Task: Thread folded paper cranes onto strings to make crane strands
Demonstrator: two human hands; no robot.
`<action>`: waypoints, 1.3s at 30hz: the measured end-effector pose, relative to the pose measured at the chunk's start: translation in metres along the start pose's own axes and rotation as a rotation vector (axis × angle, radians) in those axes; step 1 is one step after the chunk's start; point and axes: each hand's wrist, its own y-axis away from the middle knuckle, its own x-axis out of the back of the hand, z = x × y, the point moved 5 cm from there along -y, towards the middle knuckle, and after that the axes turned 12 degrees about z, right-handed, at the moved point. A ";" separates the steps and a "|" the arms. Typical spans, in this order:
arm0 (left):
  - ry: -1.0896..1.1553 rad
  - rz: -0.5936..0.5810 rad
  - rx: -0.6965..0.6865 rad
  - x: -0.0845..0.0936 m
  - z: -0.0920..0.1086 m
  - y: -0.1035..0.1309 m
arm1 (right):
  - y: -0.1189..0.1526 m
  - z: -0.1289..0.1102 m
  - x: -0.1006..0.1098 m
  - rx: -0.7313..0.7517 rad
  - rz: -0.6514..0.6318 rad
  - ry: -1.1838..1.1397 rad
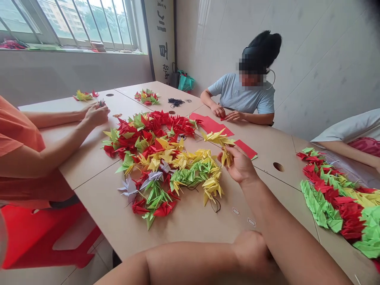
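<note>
My right hand [239,162] reaches over the table and is closed on a string of folded yellow paper cranes [219,137], some of which hang below the fingers. Left of it lies a large heap of strung cranes in red [157,120], green [192,173], yellow [211,186] and pale lilac [128,187]. A dark loop of thread [217,206] sticks out at the heap's lower right. Near the front of the table my left hand [252,249] rests beneath my right forearm; its fingers are hidden.
Red paper sheets [212,126] lie beyond the heap. More strung cranes [338,194] cover the right side. Smaller piles [147,96] and black thread [175,102] sit at the back. People are at the left, back and right; a red stool [38,233] stands lower left.
</note>
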 end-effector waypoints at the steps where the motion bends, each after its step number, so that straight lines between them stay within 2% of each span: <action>1: -0.040 0.009 -0.012 0.002 0.001 0.000 | 0.004 -0.002 0.013 -0.032 0.009 -0.044; 2: -0.073 0.021 -0.034 0.003 0.002 0.000 | 0.008 -0.003 0.026 -0.084 0.013 -0.107; 4: -0.108 0.040 -0.078 0.005 0.005 -0.001 | 0.019 0.004 0.053 -0.350 0.028 -0.383; 5: -0.110 0.043 -0.092 0.005 0.007 -0.001 | 0.025 0.008 0.067 -0.434 0.046 -0.459; 8: -0.099 0.024 -0.090 0.007 0.011 -0.002 | 0.040 0.023 0.114 -0.549 0.144 -0.537; 11: -0.060 0.008 -0.071 0.010 0.015 0.000 | 0.059 0.048 0.159 -0.596 0.293 -0.465; 13: -0.011 0.018 -0.058 0.014 0.017 0.001 | 0.074 0.063 0.184 -0.565 0.390 -0.329; 14: 0.017 0.025 -0.065 0.015 0.019 0.002 | 0.082 0.069 0.193 -0.513 0.375 -0.235; 17: 0.092 0.067 -0.087 0.020 0.023 0.004 | 0.106 0.079 0.219 -0.318 0.444 0.156; 19: 0.123 0.080 -0.067 0.023 0.024 0.005 | 0.119 0.080 0.228 -0.151 0.456 0.464; 22: 0.168 0.163 -0.037 0.030 0.026 0.004 | 0.130 0.071 0.222 0.197 0.373 0.852; 24: 0.192 0.242 -0.026 0.035 0.027 0.004 | 0.130 0.063 0.206 0.407 0.298 1.033; 26: 0.209 0.341 -0.045 0.042 0.028 0.004 | 0.124 0.056 0.182 0.551 0.206 1.190; 30: 0.269 0.446 -0.124 0.049 0.029 0.007 | 0.099 0.054 0.139 0.604 0.062 1.425; 33: 0.310 0.492 -0.162 0.053 0.028 0.007 | 0.092 0.065 0.124 0.565 -0.031 1.468; 36: 0.311 0.520 -0.153 0.054 0.027 0.006 | 0.111 0.076 0.124 0.573 -0.110 1.446; 39: 0.293 0.522 -0.114 0.054 0.025 0.004 | 0.151 0.081 0.133 0.598 -0.140 1.432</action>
